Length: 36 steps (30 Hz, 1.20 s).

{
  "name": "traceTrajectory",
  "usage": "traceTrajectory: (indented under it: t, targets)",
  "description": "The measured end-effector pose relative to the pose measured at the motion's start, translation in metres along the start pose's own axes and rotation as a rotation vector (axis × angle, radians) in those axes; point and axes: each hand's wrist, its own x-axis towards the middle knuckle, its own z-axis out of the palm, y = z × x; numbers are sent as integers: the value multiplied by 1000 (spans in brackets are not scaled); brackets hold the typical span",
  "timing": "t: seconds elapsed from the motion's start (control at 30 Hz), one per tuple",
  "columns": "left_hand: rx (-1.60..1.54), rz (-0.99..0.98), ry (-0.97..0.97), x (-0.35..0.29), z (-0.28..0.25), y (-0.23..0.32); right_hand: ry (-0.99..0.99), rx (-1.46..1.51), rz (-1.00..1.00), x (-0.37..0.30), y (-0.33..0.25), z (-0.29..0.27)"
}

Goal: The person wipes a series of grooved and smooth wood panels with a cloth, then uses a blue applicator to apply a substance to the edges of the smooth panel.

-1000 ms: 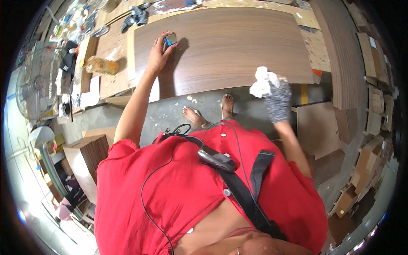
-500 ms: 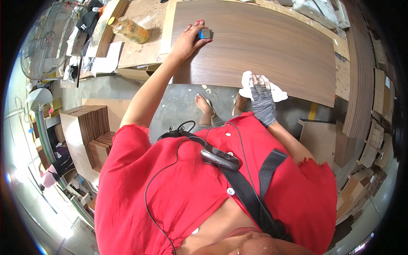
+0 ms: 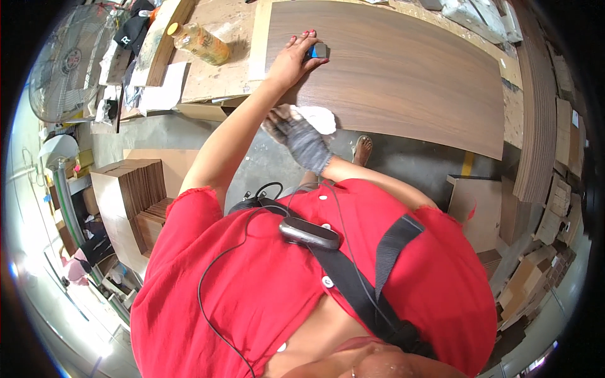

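Note:
A brown wood-grain panel (image 3: 391, 75) lies flat on the workbench in front of me. My left hand (image 3: 291, 63) rests on its left part, closed around a small grey-and-blue block (image 3: 321, 51). Below my left forearm, at the panel's near edge, my right hand (image 3: 301, 140) wears a grey fingerless-looking glove. It is closed on a white cloth (image 3: 320, 118), which bunches against the edge near the panel's near left corner. Part of the cloth is hidden behind the hand, and the fingertips reach beside my left forearm.
A yellow-capped bottle (image 3: 200, 45) stands on the bench left of the panel, with a fan (image 3: 69, 63) farther left. Stacked boards (image 3: 129, 189) stand on the floor at left. More stacked panels (image 3: 537, 120) rise along the right. Another board (image 3: 476, 211) leans lower right.
My right hand has swept left along the panel's near edge with the cloth, from its middle to its left end. My left hand keeps its hold on the block.

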Motion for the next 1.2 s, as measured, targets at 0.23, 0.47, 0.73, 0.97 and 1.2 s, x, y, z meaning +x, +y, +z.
traceTrajectory:
  t: [0.23,0.47,0.73,0.97,1.2]
  targets:
    - [-26,44,-63,6,0,-5,-180,932,-10,46,-17,-19]
    - [-58,19,-110,10,-6,6,121,334,88,-42,44,-46]
    - [-88,17,-65,7,-4,9,64,208,426,-185,126,-71]
    - [-65,-70,-93,8,-7,29,194,-44,819,-313,221,-94]
    - [-43,-34,-95,15,-5,39,48,-117,606,-231,151,-13]
